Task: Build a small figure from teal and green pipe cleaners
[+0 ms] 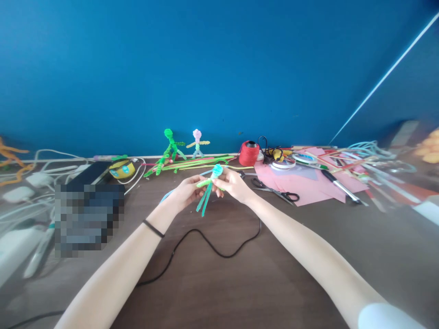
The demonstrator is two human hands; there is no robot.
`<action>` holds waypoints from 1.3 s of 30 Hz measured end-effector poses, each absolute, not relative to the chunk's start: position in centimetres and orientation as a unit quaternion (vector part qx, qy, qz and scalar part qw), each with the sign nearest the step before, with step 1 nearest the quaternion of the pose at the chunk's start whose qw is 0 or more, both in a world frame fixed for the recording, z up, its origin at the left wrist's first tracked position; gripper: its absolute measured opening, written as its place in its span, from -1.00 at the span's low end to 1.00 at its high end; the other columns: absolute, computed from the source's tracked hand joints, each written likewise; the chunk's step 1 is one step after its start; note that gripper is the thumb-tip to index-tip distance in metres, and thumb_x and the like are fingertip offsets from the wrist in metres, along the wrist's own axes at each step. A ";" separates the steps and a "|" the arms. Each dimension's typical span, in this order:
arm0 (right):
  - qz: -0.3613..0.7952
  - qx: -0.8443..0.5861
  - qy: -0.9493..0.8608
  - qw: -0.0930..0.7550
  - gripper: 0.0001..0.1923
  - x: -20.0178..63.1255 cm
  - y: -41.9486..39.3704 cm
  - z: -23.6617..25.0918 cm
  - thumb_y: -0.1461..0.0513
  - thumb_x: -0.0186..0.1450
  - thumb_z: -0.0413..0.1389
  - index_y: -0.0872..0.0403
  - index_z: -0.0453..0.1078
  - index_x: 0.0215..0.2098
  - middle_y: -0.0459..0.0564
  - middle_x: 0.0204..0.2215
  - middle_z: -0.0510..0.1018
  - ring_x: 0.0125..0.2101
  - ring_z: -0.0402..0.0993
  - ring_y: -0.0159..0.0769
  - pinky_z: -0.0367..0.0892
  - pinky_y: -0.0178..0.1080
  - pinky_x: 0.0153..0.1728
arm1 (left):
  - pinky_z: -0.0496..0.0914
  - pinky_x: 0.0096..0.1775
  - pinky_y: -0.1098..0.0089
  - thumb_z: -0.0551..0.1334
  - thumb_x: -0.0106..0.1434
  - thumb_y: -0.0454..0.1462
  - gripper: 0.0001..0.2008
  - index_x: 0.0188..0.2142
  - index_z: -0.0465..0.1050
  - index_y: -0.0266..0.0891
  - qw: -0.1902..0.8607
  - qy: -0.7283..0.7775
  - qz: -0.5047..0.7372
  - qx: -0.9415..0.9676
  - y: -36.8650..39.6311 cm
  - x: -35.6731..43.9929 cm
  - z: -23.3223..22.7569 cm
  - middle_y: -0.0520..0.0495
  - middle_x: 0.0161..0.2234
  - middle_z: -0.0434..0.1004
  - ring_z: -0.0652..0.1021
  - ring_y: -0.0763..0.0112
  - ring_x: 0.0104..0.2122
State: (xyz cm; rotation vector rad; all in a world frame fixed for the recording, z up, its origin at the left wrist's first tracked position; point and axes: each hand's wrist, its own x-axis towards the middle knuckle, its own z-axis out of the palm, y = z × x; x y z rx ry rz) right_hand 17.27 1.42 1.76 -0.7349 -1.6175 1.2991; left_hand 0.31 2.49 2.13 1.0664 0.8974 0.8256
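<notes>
Between both hands, above the table, is a small pipe cleaner figure (216,172) with a turquoise head, light green arms and two teal strands hanging down. My left hand (188,191) pinches it from the left, at the light green arm. From the right, my right hand (233,183) grips it just under the head, thumb in front. Fingers hide part of the figure's body. Behind my hands lies a bundle of green pipe cleaners (192,163). Two finished-looking figures, a green one (169,145) and a pink-headed one (197,142), stand against the blue wall.
At right are a red thread spool (249,153), black scissors (276,190), pink paper sheets (308,185), a marker (341,187) and tape rolls (283,163). White cables (41,178) and a yellow pouch (122,169) lie left. A black cord (212,246) crosses the table (219,292).
</notes>
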 end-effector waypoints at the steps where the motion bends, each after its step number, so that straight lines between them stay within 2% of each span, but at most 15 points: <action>1: 0.525 -0.300 -0.652 0.458 -0.70 17.3 1.5 1.7 0.06 0.15 0.11 0.10 0.16 -0.40 -0.15 -0.60 0.41 -0.68 0.34 -0.46 0.26 -0.36 -0.67 | 0.17 -0.57 0.58 0.31 -0.05 -0.31 -0.84 -0.53 0.33 -0.31 0.683 0.402 0.374 0.483 2.4 0.4 2.0 0.07 -0.60 0.35 0.27 0.68 -0.64; 10: 0.494 -0.344 -0.623 0.500 -0.70 17.5 1.8 1.6 0.07 0.11 0.12 0.10 0.15 -0.44 -0.18 -0.65 0.39 -0.73 0.28 -0.51 0.18 -0.40 -0.72 | 0.26 -0.43 0.51 0.36 -0.12 -0.16 -0.71 -0.50 0.39 -0.33 0.615 0.417 0.404 0.533 1.4 1.5 2.1 0.07 -0.55 0.32 0.32 0.61 -0.55; 15: 0.508 -0.335 -0.620 0.495 -0.69 17.6 1.7 1.8 0.07 0.09 0.14 0.09 0.15 -0.46 -0.19 -0.66 0.39 -0.74 0.26 -0.52 0.16 -0.41 -0.72 | 0.24 -0.45 0.46 0.23 0.02 -0.06 -0.66 -0.38 0.50 -0.32 0.477 0.470 0.389 0.633 1.5 1.5 1.9 0.02 -0.55 0.36 0.31 0.53 -0.55; 19: 0.525 -0.324 -0.622 0.483 -0.70 17.6 1.6 2.0 0.07 0.10 0.12 0.10 0.16 -0.45 -0.18 -0.66 0.39 -0.73 0.26 -0.52 0.15 -0.42 -0.73 | 0.26 -0.42 0.45 0.18 0.06 -0.08 -0.66 -0.29 0.52 -0.27 0.387 0.482 0.378 0.689 1.5 1.4 2.1 -0.01 -0.46 0.40 0.36 0.46 -0.47; 26: 0.521 -0.330 -0.614 0.492 -0.71 17.6 1.7 1.9 0.08 0.10 0.12 0.11 0.15 -0.46 -0.19 -0.66 0.37 -0.74 0.25 -0.53 0.12 -0.42 -0.72 | 0.22 -0.41 0.46 0.13 0.09 -0.10 -0.72 -0.45 0.46 -0.26 0.341 0.479 0.353 0.728 1.5 1.2 2.6 0.03 -0.45 0.30 0.33 0.49 -0.49; 33: 0.482 -0.341 -0.650 0.479 -0.74 17.6 1.3 2.3 0.09 0.13 0.09 0.08 0.14 -0.46 -0.17 -0.65 0.36 -0.72 0.24 -0.51 0.14 -0.38 -0.71 | 0.15 -0.46 0.42 0.07 0.11 -0.06 -0.63 -0.68 0.23 -0.25 0.344 0.493 0.375 0.706 0.9 1.6 3.4 0.05 -0.62 0.17 0.27 0.48 -0.56; 36: 0.458 -0.350 -0.668 0.470 -0.75 17.6 1.3 2.3 0.09 0.15 0.07 0.07 0.12 -0.45 -0.18 -0.65 0.36 -0.72 0.23 -0.50 0.15 -0.37 -0.70 | 0.14 -0.47 0.42 0.09 0.10 -0.05 -0.61 -0.70 0.19 -0.24 0.344 0.503 0.377 0.698 0.8 1.7 3.5 0.06 -0.66 0.18 0.27 0.48 -0.58; 39: 0.443 -0.357 -0.678 0.465 -0.77 17.6 1.3 2.2 0.11 0.18 0.05 0.06 0.11 -0.43 -0.18 -0.64 0.36 -0.71 0.24 -0.49 0.16 -0.37 -0.69 | 0.12 -0.50 0.42 0.12 0.07 -0.06 -0.67 -0.65 0.25 -0.25 0.338 0.529 0.378 0.681 0.9 1.7 3.4 0.08 -0.68 0.20 0.27 0.49 -0.61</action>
